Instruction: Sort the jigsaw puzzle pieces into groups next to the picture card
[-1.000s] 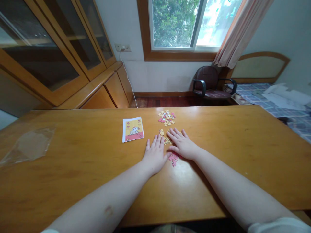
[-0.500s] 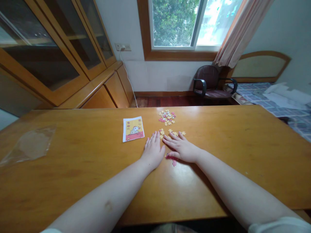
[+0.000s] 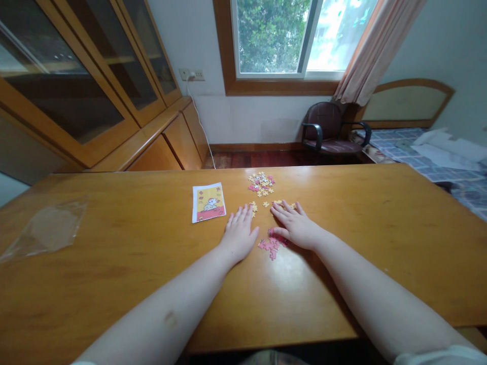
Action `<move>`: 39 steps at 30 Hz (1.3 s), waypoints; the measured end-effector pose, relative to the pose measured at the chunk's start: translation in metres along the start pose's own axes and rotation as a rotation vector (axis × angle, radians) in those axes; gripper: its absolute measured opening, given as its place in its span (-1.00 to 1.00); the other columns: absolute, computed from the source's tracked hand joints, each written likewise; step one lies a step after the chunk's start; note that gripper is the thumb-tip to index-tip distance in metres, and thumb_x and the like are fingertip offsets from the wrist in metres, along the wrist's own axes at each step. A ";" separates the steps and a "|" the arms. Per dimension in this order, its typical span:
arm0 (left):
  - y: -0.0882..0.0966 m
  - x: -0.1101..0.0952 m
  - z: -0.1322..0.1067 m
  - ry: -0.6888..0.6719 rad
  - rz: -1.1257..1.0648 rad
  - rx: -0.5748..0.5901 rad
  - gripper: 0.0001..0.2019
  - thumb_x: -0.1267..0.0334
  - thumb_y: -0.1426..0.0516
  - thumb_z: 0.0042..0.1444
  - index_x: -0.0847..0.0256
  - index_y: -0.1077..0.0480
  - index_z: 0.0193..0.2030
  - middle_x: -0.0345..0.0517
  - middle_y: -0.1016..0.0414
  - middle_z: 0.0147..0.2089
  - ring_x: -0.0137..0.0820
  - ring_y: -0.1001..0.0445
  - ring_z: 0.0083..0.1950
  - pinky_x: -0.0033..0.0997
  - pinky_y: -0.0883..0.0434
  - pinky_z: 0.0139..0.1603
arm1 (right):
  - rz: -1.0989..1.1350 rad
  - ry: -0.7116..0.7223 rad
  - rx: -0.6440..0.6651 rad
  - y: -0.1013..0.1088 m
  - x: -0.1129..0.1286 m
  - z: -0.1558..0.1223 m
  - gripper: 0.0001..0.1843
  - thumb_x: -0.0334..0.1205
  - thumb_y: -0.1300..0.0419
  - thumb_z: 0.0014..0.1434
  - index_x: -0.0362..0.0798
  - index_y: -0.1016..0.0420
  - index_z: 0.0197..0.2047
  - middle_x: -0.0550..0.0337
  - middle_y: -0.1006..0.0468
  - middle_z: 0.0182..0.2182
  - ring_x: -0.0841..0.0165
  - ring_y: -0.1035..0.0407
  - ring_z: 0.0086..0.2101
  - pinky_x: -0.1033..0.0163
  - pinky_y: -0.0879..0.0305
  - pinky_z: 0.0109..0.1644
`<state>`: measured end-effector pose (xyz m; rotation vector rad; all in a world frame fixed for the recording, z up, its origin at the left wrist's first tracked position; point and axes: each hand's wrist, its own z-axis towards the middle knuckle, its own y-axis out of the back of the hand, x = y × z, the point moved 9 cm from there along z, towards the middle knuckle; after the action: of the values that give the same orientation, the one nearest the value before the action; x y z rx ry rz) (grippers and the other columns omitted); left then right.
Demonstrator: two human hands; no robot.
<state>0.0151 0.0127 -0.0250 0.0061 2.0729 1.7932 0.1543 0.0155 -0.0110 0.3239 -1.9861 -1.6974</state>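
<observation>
My left hand lies open and flat on the table, its fingertips beside a few yellow puzzle pieces. To its right my right hand is open with fingers spread, the fingertips at more yellow puzzle pieces, which it partly covers. Pink puzzle pieces lie in a cluster between the hands, close to my right thumb. Farther back is a mixed heap of yellow, white and pink puzzle pieces. A picture card with a white cartoon animal on yellow and pink lies left of the pieces.
A clear plastic bag lies flat at the table's left. Beyond the table stand a glass-door cabinet on the left, an armchair under the window, and a bed at the right.
My right hand has moved to the right, away from my left hand, uncovering more of the pink pieces. My left hand has stayed in nearly the same place.
</observation>
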 end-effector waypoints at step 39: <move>0.005 0.009 0.013 -0.053 -0.067 -0.067 -0.43 0.08 0.13 0.26 0.22 0.01 0.37 -0.02 0.03 0.41 -0.19 0.07 0.41 -0.02 0.09 0.39 | 0.000 0.220 -0.035 -0.004 0.043 0.010 -0.12 0.32 0.17 0.19 -0.13 0.06 0.37 -0.02 0.07 0.34 0.06 0.23 0.32 -0.20 0.43 0.33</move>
<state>0.0090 0.0280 -0.0242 -0.0339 1.9526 1.8012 0.1119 0.0017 -0.0067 0.4768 -1.7950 -1.6185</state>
